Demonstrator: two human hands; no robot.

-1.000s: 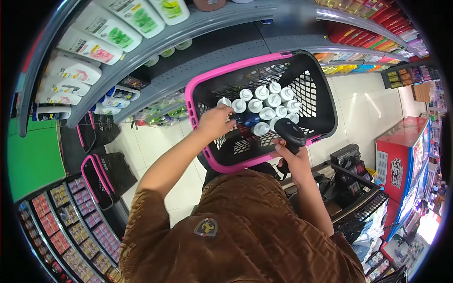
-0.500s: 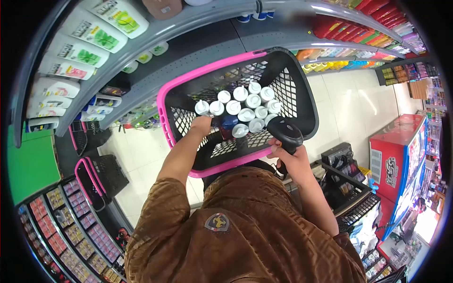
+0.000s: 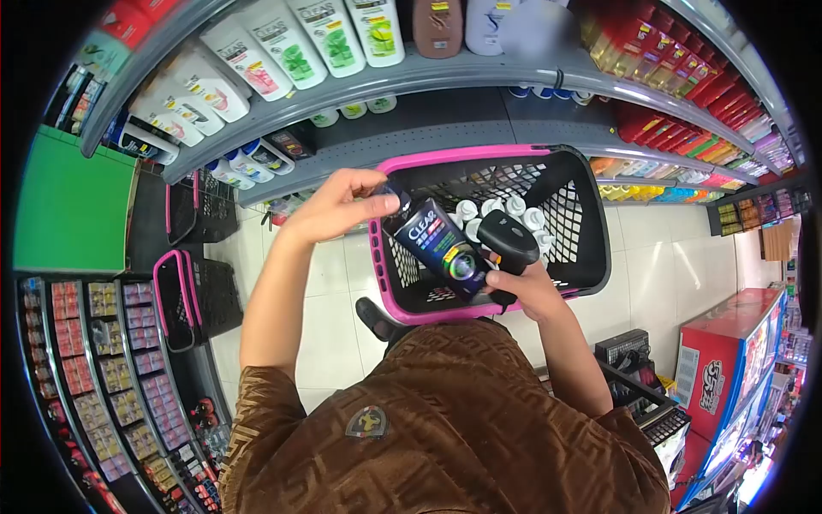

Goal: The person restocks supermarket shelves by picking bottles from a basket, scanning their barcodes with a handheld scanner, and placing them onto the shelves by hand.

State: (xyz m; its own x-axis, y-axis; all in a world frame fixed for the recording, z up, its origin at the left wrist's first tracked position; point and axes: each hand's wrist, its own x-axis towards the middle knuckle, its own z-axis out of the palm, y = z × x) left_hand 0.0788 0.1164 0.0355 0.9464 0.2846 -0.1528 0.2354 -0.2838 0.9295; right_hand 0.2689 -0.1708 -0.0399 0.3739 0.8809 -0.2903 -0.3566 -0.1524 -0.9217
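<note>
My left hand is closed on the dark cap end of a dark blue shampoo bottle labelled CLEAR. The bottle is tilted above a black shopping basket with a pink handle rim. In my right hand is a black handheld barcode scanner; its thumb lies at the bottle's lower end, though I cannot tell whether it presses on it. Inside the basket stand several white-topped bottles, partly hidden behind the scanner and the shampoo bottle.
A grey shelf beyond the basket carries white shampoo bottles and a brown bottle. More black baskets stand on the floor at left. A red freezer is at right, and a packet rack at lower left.
My left hand has come up out of the basket, lifting the dark blue shampoo bottle. The scanner stays in my right hand, now beside that bottle. The view has shifted, so the basket appears lower.
</note>
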